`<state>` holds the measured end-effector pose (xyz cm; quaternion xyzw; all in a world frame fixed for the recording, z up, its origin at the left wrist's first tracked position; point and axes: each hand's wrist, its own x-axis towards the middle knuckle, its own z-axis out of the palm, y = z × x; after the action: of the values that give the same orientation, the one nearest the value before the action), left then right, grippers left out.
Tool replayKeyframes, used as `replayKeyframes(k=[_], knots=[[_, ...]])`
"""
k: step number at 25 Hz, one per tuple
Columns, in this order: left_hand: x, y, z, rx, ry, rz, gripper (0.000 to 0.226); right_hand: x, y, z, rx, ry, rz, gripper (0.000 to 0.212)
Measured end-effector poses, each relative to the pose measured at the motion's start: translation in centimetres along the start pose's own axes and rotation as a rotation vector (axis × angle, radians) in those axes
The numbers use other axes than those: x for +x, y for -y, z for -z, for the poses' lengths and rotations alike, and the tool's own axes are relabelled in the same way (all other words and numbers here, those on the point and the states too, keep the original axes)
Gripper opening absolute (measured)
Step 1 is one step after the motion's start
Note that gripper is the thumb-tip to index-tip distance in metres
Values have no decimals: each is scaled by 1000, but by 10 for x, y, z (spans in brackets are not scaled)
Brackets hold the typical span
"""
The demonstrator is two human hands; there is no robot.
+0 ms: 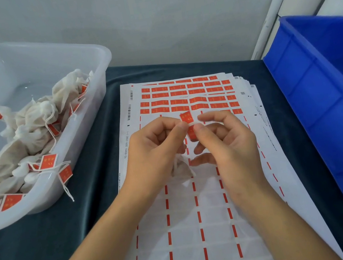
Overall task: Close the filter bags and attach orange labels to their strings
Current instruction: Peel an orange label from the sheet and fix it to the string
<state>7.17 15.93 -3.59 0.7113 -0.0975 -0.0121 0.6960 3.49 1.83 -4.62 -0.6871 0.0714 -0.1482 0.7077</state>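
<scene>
**Operator A:** Report hand status.

**Operator B:** Both hands are raised over the label sheets (202,225), close together. The left hand (154,152) pinches an orange label (187,120) between thumb and forefinger at the label's middle. The right hand (223,142) pinches the same label from the right side with thumb and forefinger; its other fingers are loosely curled below. The label appears folded over a white string, upper half standing above the fingertips, lower half hanging beneath them. The string itself is mostly hidden by the fingers.

**Operator A:** Location of the filter bag?

**Operator B:** One white filter bag (180,168) sits below the hands, between the palms, partly covered by the left hand. Whether it rests on the sheets or hangs cannot be told.

**Operator A:** Label supply?

**Operator B:** The sheets are stacked at the centre of the dark cloth-covered table (93,208). Unused orange labels (185,96) remain in rows at the far end; the near portion shows only empty backing with orange dashes.

**Operator A:** Containers?

**Operator B:** At left, a translucent tub (95,74) holds a heap of labelled bags (33,132); one label hangs over its near rim on its string. At right, a blue bin (320,89).
</scene>
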Motion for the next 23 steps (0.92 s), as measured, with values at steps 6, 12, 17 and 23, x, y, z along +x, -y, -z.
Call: replayKeyframes(k=[6,12,17,23], knots=[[2,-1,2,-110,-21,130,29,7,2,9,-22,36,-48,27],[0,-3,3,-145,58,97,28,6,1,8,-10,257,-26,22],[1,-2,3,-138,30,113,31,6,2,11,90,275,38,27],[2,0,4,-149,46,110,17,5,3,11,30,204,80,11]])
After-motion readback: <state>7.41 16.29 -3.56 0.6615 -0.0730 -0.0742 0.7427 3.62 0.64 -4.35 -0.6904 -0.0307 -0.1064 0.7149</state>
